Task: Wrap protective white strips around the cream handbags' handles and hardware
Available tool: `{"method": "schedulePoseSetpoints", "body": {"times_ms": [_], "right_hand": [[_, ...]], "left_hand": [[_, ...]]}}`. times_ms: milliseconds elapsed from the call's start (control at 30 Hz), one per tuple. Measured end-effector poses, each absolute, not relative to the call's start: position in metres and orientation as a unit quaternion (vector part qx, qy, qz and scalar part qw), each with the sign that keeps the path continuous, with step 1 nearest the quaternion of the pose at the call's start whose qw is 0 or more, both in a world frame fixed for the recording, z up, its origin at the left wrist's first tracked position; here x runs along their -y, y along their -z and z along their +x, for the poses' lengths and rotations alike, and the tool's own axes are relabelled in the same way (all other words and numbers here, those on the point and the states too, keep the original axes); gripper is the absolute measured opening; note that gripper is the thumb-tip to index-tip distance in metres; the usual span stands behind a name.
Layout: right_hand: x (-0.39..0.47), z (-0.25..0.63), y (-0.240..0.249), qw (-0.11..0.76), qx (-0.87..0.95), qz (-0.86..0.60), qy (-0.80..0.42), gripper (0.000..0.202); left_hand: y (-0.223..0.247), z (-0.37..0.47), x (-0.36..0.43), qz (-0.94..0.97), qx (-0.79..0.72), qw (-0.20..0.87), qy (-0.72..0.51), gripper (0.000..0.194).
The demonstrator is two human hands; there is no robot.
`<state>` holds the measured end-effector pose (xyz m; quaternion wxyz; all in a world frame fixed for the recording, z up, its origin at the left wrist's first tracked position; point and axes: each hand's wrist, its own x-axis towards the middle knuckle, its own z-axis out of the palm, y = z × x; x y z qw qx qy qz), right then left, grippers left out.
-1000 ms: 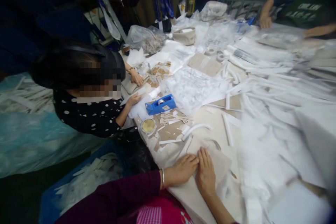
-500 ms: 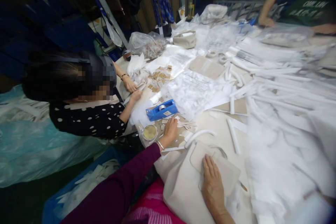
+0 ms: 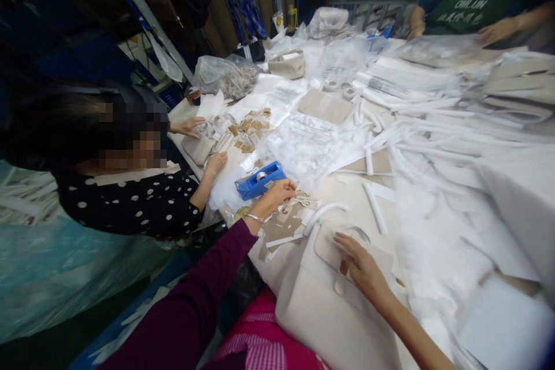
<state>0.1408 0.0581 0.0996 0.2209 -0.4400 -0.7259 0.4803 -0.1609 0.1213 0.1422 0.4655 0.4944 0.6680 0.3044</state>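
Note:
My left hand (image 3: pixel 280 193) reaches over a pile of small pale straps (image 3: pixel 307 201) just right of a blue tape dispenser (image 3: pixel 261 180). Its fingers are drawn together, and what they hold, if anything, is too small to name. A cream handbag (image 3: pixel 321 289) leans in front of me at the table edge, its flap (image 3: pixel 328 245) facing up. Over that flap lies my right hand (image 3: pixel 359 260), fingers stretched out, with a small brown patch (image 3: pixel 344 266) showing beside them. A short tab (image 3: pixel 339 284) hangs below the flap.
White padding tubes (image 3: pixel 375 208) and plastic bags (image 3: pixel 303 144) cover much of the table. A round tin (image 3: pixel 241 214) sits partly behind my left wrist. A co-worker in a dotted top (image 3: pixel 130 199) handles a pale bag at left; another person's hands (image 3: pixel 498 32) are at far right.
My left hand has moved slightly up toward the straps, fingers now drawn together. My right hand has lifted from lying flat, and the handbag's front shows more. The view has shifted right.

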Motion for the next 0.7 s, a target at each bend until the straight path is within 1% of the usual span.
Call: {"method": "schedulePoseSetpoints", "body": {"times_ms": [100,167,233,300,333,400,500,567,600,700], "right_hand": [[-0.079,0.113,-0.133,0.272,0.576,-0.443,-0.63,0.034],[-0.091,0.093,-0.149,0.309,0.482,-0.422,-0.703,0.042],[-0.101,0.08,-0.155,0.335,0.422,-0.405,-0.739,0.056],[-0.108,0.081,-0.154,0.349,0.403,-0.426,-0.731,0.065],[-0.11,0.087,-0.153,0.358,0.4,-0.448,-0.715,0.066],[-0.109,0.109,-0.153,0.384,0.385,-0.497,-0.676,0.061],[-0.096,0.15,-0.16,0.4,0.343,-0.546,-0.652,0.055],[-0.084,0.175,-0.168,0.38,0.318,-0.568,-0.658,0.054],[-0.079,0.185,-0.172,0.363,0.307,-0.576,-0.665,0.055],[-0.067,0.203,-0.183,0.303,0.276,-0.59,-0.696,0.057]], "left_hand": [[-0.159,-0.135,-0.121,0.401,-0.558,0.603,-0.405,0.021],[-0.165,-0.111,-0.12,0.389,-0.518,0.64,-0.413,0.025],[-0.167,-0.086,-0.122,0.41,-0.496,0.652,-0.401,0.024],[-0.163,-0.064,-0.13,0.454,-0.483,0.641,-0.386,0.021],[-0.158,-0.055,-0.137,0.481,-0.484,0.624,-0.38,0.019],[-0.144,-0.04,-0.153,0.539,-0.514,0.572,-0.344,0.017],[-0.113,-0.023,-0.181,0.597,-0.565,0.515,-0.243,0.011],[-0.091,-0.011,-0.195,0.609,-0.565,0.52,-0.2,0.005],[-0.08,-0.005,-0.2,0.611,-0.558,0.527,-0.195,0.007],[-0.054,0.013,-0.208,0.62,-0.536,0.537,-0.198,0.022]]}}
